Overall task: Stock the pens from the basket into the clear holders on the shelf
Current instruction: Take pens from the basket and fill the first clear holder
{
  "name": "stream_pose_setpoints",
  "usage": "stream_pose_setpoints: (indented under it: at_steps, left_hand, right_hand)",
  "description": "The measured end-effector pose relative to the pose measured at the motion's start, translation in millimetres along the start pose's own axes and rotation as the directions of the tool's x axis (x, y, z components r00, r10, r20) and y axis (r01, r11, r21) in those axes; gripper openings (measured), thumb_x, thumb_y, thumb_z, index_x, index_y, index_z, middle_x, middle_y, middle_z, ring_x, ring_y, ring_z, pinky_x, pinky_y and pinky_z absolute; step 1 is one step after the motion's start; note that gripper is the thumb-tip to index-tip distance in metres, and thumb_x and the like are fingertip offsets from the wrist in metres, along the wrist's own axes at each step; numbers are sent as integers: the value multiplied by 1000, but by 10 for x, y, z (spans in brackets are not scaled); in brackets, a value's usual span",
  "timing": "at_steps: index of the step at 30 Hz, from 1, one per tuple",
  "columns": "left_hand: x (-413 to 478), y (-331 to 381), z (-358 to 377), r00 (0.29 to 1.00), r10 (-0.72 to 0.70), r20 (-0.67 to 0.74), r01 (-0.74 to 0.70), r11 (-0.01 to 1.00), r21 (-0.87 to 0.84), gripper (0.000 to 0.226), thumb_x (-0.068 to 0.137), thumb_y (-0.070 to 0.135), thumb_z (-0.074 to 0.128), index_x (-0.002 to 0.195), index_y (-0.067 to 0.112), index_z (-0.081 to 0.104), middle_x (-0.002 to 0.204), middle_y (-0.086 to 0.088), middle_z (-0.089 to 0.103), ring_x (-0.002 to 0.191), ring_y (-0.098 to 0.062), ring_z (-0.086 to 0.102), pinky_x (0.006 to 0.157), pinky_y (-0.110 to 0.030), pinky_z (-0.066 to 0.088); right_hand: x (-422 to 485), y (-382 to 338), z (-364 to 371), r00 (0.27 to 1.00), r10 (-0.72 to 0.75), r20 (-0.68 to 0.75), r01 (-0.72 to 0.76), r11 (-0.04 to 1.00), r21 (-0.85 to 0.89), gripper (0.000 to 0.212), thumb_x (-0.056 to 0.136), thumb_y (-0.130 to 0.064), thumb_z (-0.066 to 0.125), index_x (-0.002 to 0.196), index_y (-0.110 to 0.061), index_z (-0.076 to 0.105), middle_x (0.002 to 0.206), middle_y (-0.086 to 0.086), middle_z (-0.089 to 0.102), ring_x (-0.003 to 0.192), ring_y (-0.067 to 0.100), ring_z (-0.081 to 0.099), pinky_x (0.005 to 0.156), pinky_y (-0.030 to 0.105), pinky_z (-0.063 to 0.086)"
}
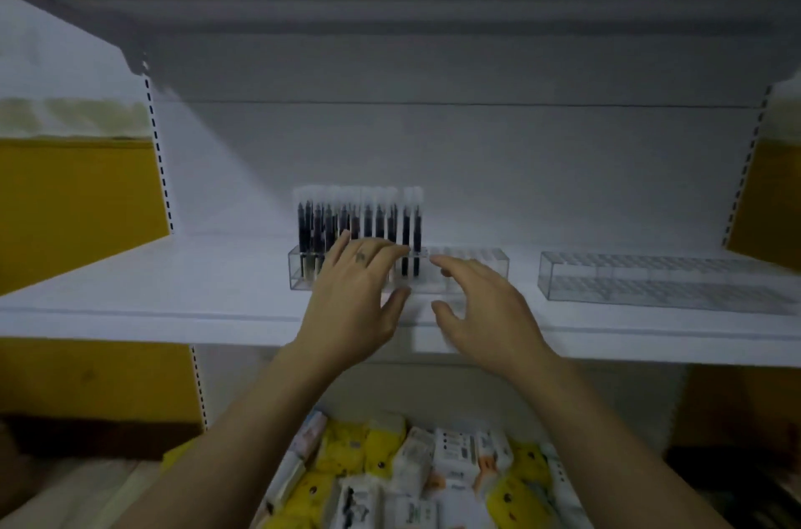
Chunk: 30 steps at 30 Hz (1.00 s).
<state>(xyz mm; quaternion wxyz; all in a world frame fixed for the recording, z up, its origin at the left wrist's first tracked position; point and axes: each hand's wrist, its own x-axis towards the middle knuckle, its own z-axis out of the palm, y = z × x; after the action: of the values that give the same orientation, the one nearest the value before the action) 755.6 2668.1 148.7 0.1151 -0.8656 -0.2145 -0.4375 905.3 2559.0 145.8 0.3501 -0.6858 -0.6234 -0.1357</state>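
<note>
A clear holder (pixel 477 257) stands on the white shelf (pixel 173 294), its left part filled with several upright dark pens with white caps (pixel 368 216). My left hand (pixel 355 294) reaches to the holder's front, fingers spread and straight over the pens' lower ends. My right hand (pixel 481 303) hovers just right of it at the holder's middle, fingers loosely curved, holding nothing. A second clear holder (pixel 650 281) stands without pens to the right. The basket is not in view.
Below the shelf lies a lower level heaped with yellow and white packets (pixel 411 472). Yellow panels flank the shelving at left (pixel 78 203) and right (pixel 767 199). Slotted uprights run along both sides of the white back wall.
</note>
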Motion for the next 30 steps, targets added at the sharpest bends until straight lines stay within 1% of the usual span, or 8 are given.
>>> stream_pose_setpoints:
  at_steps: [4, 6, 9, 13, 17, 23, 26, 30]
  left_hand:
    - [-415, 176, 71, 1000, -6, 24, 7, 999, -52, 39, 84, 36, 59, 119, 17, 62, 115, 0, 64, 107, -22, 58, 100, -39, 41]
    - [-632, 251, 121, 999, -12, 41, 14, 997, -71, 41, 86, 41, 53, 119, 18, 61, 115, 1, 63, 108, -19, 56, 95, -34, 41]
    - [-984, 366, 229, 997, -35, 69, 42, 995, -95, 42, 87, 45, 47, 118, 19, 61, 112, 2, 63, 104, -17, 54, 89, -30, 39]
    - [-1485, 480, 405, 976, -85, 201, 110, 987, -117, 42, 87, 44, 51, 121, 20, 60, 112, 0, 64, 104, -21, 56, 87, -34, 41]
    - [-1940, 504, 601, 914, -150, 377, 217, 966, -139, 45, 85, 43, 56, 124, 21, 57, 117, 1, 62, 107, -25, 58, 88, -40, 47]
    - [-2515, 651, 987, 783, -200, 590, 322, 940, -109, 50, 90, 43, 60, 135, 24, 49, 131, 3, 54, 124, -21, 46, 102, -35, 33]
    - [-2746, 757, 1212, 709, -201, 675, 377, 918, -123, 53, 90, 44, 59, 137, 23, 47, 135, 3, 52, 127, -20, 44, 104, -33, 29]
    - [-3003, 861, 1501, 616, -219, 757, 458, 881, -118, 57, 89, 45, 60, 139, 23, 45, 140, 2, 49, 131, -21, 42, 107, -34, 32]
  right_hand:
    - [-400, 26, 136, 999, -26, -46, 28, 998, 60, 42, 91, -24, 63, 132, -25, 55, 127, -8, 59, 113, 10, 54, 98, 27, 45]
    - [-607, 47, 209, 998, -32, -62, 37, 996, 86, 41, 90, -19, 64, 130, -23, 58, 123, -8, 60, 111, 10, 55, 96, 27, 46]
    - [-935, 103, 362, 1000, -7, -29, 10, 995, 101, 40, 89, -19, 64, 129, -22, 59, 119, -6, 61, 109, 10, 54, 93, 28, 47]
    - [-1331, 238, 648, 999, 45, 25, -48, 990, 130, 37, 87, -18, 67, 124, -20, 63, 114, -5, 63, 103, 10, 57, 90, 27, 48]
    - [-1749, 396, 1025, 970, 162, 181, -188, 972, 141, 43, 86, -22, 69, 128, -21, 59, 122, -4, 60, 110, 13, 56, 93, 26, 44]
    - [-2295, 719, 1496, 848, 302, 436, -361, 931, 56, 50, 91, -27, 65, 138, -25, 49, 135, -2, 52, 123, 17, 50, 98, 30, 42]
    - [-2484, 854, 1670, 784, 352, 512, -426, 904, 30, 53, 90, -28, 65, 140, -22, 47, 137, 2, 50, 124, 21, 49, 98, 33, 42]
    - [-2702, 998, 1857, 706, 434, 560, -533, 846, 16, 54, 89, -26, 67, 139, -19, 48, 136, 6, 51, 122, 23, 51, 98, 35, 44]
